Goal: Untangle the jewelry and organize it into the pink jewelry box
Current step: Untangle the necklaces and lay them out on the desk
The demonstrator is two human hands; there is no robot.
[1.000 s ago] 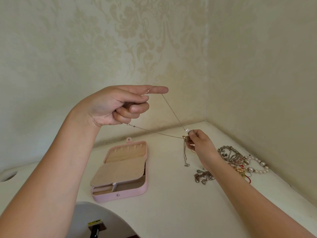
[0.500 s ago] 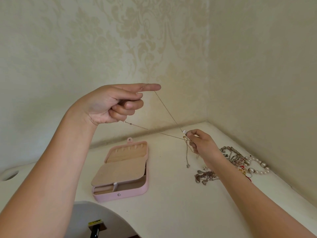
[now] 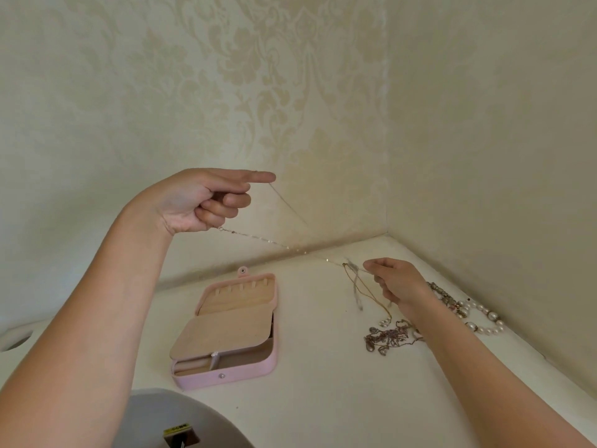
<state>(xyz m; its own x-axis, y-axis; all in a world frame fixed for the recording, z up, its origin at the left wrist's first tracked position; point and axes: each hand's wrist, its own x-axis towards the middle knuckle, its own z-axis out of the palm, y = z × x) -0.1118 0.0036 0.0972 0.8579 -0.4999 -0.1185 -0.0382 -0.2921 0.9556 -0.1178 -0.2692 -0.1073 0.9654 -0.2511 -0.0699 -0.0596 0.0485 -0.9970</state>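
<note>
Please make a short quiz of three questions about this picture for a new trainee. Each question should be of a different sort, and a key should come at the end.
1. True or false: the pink jewelry box on the table is closed.
2. Which hand is raised higher? A) left hand B) right hand C) both level
3. Fill in: the thin chain stretches between the two ____.

Key
1. False. The box lies open, its beige inner flap and front compartments showing.
2. A. The left hand is up with the forefinger extended; the right hand is lower, near the tangled jewelry and the pearl necklace.
3. hands
</note>
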